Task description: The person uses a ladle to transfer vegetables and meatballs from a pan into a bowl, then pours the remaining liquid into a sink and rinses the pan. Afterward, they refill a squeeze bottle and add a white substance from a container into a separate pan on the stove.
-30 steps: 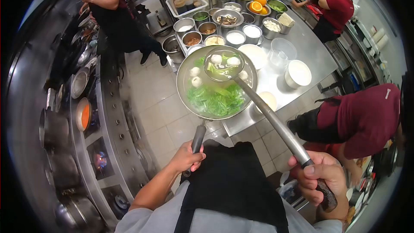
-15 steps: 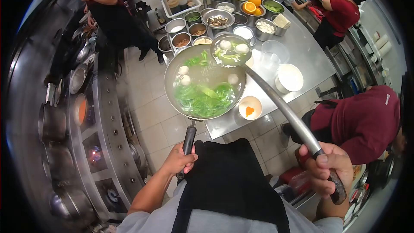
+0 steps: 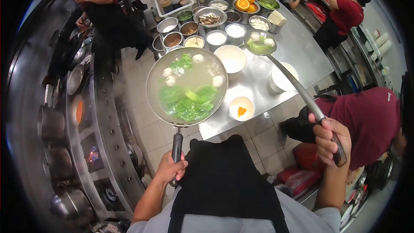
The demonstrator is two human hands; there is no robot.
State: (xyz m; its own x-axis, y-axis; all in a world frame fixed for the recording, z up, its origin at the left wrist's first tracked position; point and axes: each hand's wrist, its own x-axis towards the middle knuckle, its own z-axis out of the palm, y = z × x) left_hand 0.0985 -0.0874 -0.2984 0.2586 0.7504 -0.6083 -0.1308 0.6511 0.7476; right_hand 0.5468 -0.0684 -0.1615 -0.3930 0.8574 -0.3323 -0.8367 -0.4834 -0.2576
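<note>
My left hand (image 3: 171, 167) is wrapped round the black handle of a pan (image 3: 188, 123), which holds pale broth, leafy greens (image 3: 189, 103) and several white balls (image 3: 170, 80). My right hand (image 3: 331, 141) grips a long-handled ladle (image 3: 297, 87). The ladle's bowl, with greens and two white balls (image 3: 268, 42) in it, hangs over the metal table, right of the pan. Near the pan stand a large white bowl (image 3: 233, 71), a white container (image 3: 278, 87) partly behind the ladle handle, and a small bowl (image 3: 235, 115) with something orange inside.
The steel table (image 3: 302, 39) carries several metal tins of ingredients, sliced mushrooms (image 3: 210, 19) and oranges (image 3: 243, 4). A stove (image 3: 97, 159) runs along the left. A person in a maroon top (image 3: 358, 121) bends close on my right; others stand at the back.
The ladle has moved right, away from above the pan, with its load. The pan has shifted left and slightly down, and the large white bowl now shows between them.
</note>
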